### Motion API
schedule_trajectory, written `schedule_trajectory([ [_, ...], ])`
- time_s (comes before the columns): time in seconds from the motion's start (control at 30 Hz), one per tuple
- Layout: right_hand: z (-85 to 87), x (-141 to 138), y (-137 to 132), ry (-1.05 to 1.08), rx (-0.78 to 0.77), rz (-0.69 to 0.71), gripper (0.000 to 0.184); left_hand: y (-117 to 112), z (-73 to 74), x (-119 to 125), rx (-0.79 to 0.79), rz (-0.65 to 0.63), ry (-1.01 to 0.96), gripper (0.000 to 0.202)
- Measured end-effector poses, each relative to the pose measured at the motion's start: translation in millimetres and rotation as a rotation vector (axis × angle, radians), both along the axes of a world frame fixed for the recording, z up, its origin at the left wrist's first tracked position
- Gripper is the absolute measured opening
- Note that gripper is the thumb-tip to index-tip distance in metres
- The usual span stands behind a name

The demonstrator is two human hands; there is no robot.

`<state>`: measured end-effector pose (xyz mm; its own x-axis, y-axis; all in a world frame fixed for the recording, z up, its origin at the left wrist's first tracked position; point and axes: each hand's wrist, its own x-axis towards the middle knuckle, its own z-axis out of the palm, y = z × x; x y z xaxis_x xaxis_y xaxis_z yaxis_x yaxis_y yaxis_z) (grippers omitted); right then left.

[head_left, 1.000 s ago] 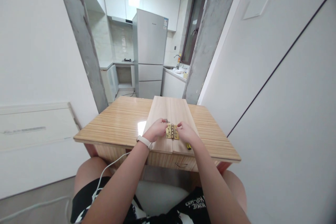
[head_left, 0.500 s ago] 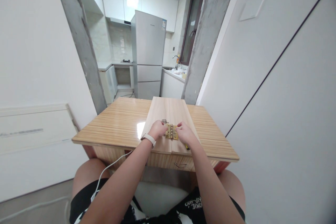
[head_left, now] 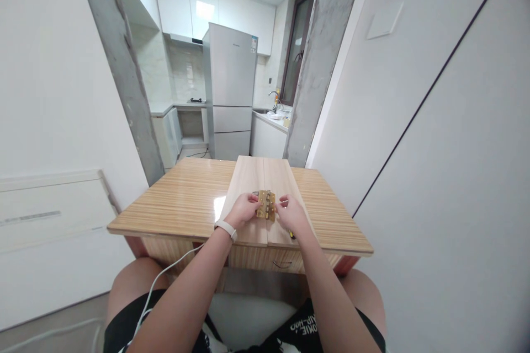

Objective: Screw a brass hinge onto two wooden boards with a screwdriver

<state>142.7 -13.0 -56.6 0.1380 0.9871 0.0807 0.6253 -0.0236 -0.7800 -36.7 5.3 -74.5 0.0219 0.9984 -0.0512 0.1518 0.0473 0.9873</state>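
A brass hinge (head_left: 266, 207) lies across the seam of two pale wooden boards (head_left: 256, 179) on the striped wooden table (head_left: 186, 201). My left hand (head_left: 244, 209), with a white band on the wrist, has its fingers curled on the hinge's left leaf. My right hand (head_left: 290, 214) pinches the right leaf from the other side. A few small screws (head_left: 255, 193) lie on the board just beyond my left fingers. A yellow-handled screwdriver (head_left: 292, 235) peeks out under my right wrist.
The table has a drawer (head_left: 281, 262) at its front edge. A white cable (head_left: 165, 273) runs over my left thigh. Behind the table, two grey pillars frame a kitchen with a fridge (head_left: 229, 91) and counter. White walls stand at both sides.
Both hands stay on the hinge and have shifted it slightly; the view has tilted a little, so the table sits lower and further left in the picture.
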Motion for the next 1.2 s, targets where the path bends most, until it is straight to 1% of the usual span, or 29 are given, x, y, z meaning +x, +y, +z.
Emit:
schedule_trajectory([
  [0.1,-1.1,1.2,7.5,0.237,0.009,0.032,0.018,-4.0,7.1,-10.9,0.076,-0.057,-0.235,0.029],
  [0.17,1.4,1.4,10.0,0.406,0.011,0.111,0.021,-5.3,15.1,-16.4,0.127,-0.116,-0.338,0.035],
  [0.2,3.3,1.3,10.3,0.489,0.014,0.169,0.026,-5.5,19.8,-18.4,0.152,-0.142,-0.375,0.037],
  [0.27,7.8,1.1,9.9,0.641,0.026,0.273,0.038,-5.4,29.7,-20.7,0.19,-0.18,-0.427,0.04],
  [0.3,10.0,0.8,9.8,0.701,0.038,0.301,0.043,-5.2,34.5,-21.3,0.203,-0.19,-0.443,0.041],
  [0.4,15.9,0.6,11.8,0.785,0.104,0.303,0.053,-3.7,46.6,-23.3,0.237,-0.194,-0.44,0.041],
  [0.53,23.0,3.2,18.8,0.773,0.166,0.305,0.058,-1.4,58.1,-28.5,0.313,-0.171,-0.331,0.035],
  [0.6,27.7,2.7,19.5,0.724,0.213,0.288,0.056,-2.2,62.6,-28.6,0.352,-0.123,-0.253,0.029],
  [0.7,36.2,-8.8,10.3,0.587,0.344,0.193,0.046,-10.2,67.3,-17.9,0.466,0.037,-0.077,0.013],
  [0.77,41.3,-24.1,-2.5,0.435,0.454,0.095,0.034,-20.0,69.2,-4.5,0.561,0.147,0.029,0.005],
  [0.83,45.0,-40.1,-16.3,0.263,0.52,0.009,0.022,-29.6,70.6,8.3,0.635,0.179,0.077,0.008],
  [0.87,46.4,-46.1,-21.7,0.203,0.534,-0.019,0.021,-33.0,71.5,12.5,0.657,0.186,0.095,0.011],
  [0.9,47.5,-49.6,-25.4,0.183,0.542,-0.029,0.02,-34.9,72.5,14.5,0.665,0.192,0.095,0.013],
  [0.97,49.8,-48.2,-26.7,0.246,0.549,-0.023,0.021,-33.9,74.9,10.9,0.646,0.193,0.051,0.014],
  [1.03,52.4,-37.4,-21.3,0.395,0.519,0.023,0.025,-28.5,76.9,-0.2,0.589,0.165,-0.057,0.01],
  [1.07,53.8,-30.4,-17.5,0.489,0.489,0.057,0.031,-25.2,77.3,-6.9,0.552,0.12,-0.136,0.012],
  [1.17,56.9,-12.5,-8.1,0.739,0.317,0.286,0.048,-18.3,75.9,-22.9,0.397,-0.119,-0.416,0.031],
  [1.2,57.2,-9.2,-6.4,0.791,0.269,0.354,0.051,-17.5,74.9,-25.5,0.36,-0.169,-0.471,0.036],
])
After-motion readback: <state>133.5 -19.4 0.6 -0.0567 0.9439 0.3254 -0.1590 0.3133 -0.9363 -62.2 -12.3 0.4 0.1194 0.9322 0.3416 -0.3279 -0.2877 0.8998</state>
